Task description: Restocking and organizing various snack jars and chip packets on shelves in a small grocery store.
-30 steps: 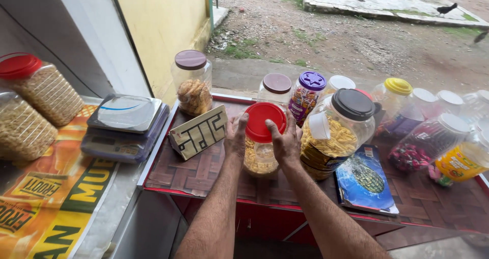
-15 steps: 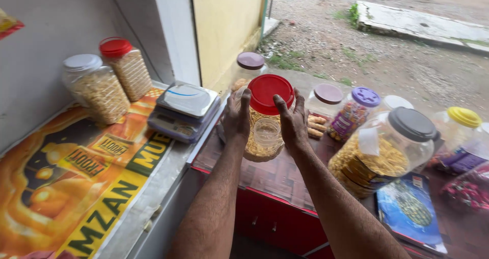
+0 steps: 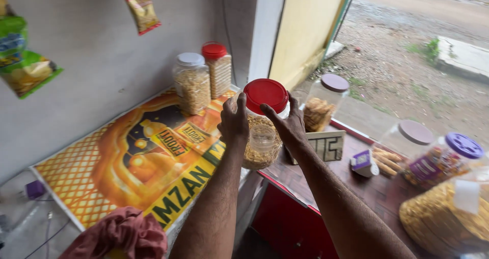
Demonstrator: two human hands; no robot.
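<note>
A clear plastic jar point(image 3: 261, 139) with a red lid, part full of pale yellow snacks, is held in the air between both hands. My left hand point(image 3: 233, 122) grips its left side and my right hand point(image 3: 289, 126) grips its right side, fingers up by the lid. The jar hangs above the near edge of the counter, between an orange poster mat point(image 3: 137, 157) and a dark woven shelf point(image 3: 310, 172).
Two snack jars point(image 3: 192, 83) stand at the wall, one white-lidded, one red-lidded point(image 3: 219, 68). Brown-lidded jars point(image 3: 326, 98) and a purple-lidded jar point(image 3: 443, 159) line the shelf with a small sign point(image 3: 323, 147). A red cloth point(image 3: 119, 233) lies near; snack packets point(image 3: 25, 65) hang on the wall.
Both hands lifted the red-lidded jar off the shelf and carried it left, toward the poster mat. The view has swung left with it.
</note>
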